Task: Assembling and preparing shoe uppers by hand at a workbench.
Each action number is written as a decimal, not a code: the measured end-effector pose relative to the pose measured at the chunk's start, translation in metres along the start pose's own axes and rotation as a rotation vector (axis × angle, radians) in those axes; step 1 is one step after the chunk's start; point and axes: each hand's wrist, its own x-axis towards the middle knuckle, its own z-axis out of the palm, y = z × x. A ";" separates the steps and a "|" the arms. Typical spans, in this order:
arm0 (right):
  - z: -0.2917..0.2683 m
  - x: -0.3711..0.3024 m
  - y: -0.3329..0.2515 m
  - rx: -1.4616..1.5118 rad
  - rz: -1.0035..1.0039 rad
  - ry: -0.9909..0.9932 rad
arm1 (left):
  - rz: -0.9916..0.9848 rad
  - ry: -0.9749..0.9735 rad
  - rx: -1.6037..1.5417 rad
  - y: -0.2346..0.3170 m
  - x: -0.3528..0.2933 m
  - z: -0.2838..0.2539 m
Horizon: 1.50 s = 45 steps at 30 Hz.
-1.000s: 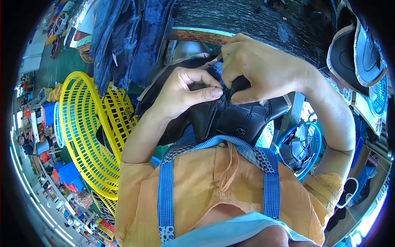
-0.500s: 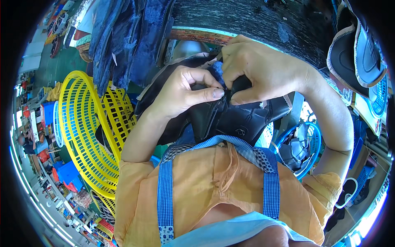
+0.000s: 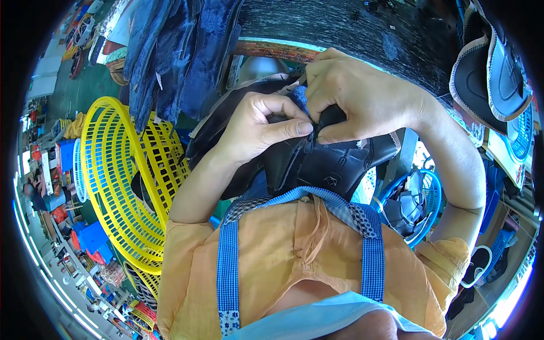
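A black leather boot upper (image 3: 331,170) with a zip lies across my lap, its pale raw edge showing along the upper left and at the right. My left hand (image 3: 249,130) is closed, thumb and forefinger pinched at the top of the zip, on what looks like its dark end or puller. Close against it, my right hand (image 3: 368,99) has its fingers curled over the upper's edge, thumb pointing toward the left thumb. Blue fleecy lining (image 3: 298,96) shows between the hands. The fingertips hide exactly what is pinched.
Blue fleece-lined pieces (image 3: 181,62) hang at the far left, beside a dark worktable (image 3: 334,28). Large yellow plastic baskets (image 3: 105,187) stand at my left. A blue basket (image 3: 436,195) holds black pieces at my right; more black uppers (image 3: 487,79) hang above it.
My left hand has shifted very slightly to the right, its thumb along the zip top. The right hand stays in place on the upper.
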 end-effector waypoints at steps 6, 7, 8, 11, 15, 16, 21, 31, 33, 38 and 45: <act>0.002 0.001 0.000 -0.057 -0.022 0.024 | -0.109 0.005 -0.040 0.006 0.001 -0.001; 0.001 0.001 -0.001 -0.057 -0.025 0.021 | -0.123 0.000 -0.049 0.006 0.001 -0.002; -0.002 0.002 -0.002 -0.073 -0.011 -0.020 | -0.138 -0.004 -0.057 0.006 0.000 -0.002; 0.001 0.000 -0.008 -0.246 -0.045 0.163 | -0.120 0.085 -0.154 -0.003 0.000 -0.007; 0.023 -0.004 -0.028 -0.555 -0.138 0.446 | -0.166 0.176 -0.247 -0.012 0.002 -0.002; 0.034 -0.002 -0.023 -0.528 -0.145 0.468 | -0.144 0.153 -0.217 -0.016 0.004 -0.001; 0.032 0.003 -0.012 -0.477 -0.094 0.444 | -0.116 0.161 -0.221 -0.020 0.008 0.002; 0.059 -0.002 -0.006 -0.191 -0.077 0.417 | -0.185 0.148 -0.149 -0.041 0.011 0.003; 0.058 -0.001 -0.002 -0.199 -0.081 0.402 | -0.176 0.194 -0.053 -0.042 0.015 0.006; 0.053 -0.001 0.018 -0.275 -0.092 0.259 | 0.001 0.139 0.228 -0.049 0.025 0.001; 0.077 -0.010 0.003 0.061 -0.116 0.116 | -0.021 0.160 0.483 -0.085 0.033 0.001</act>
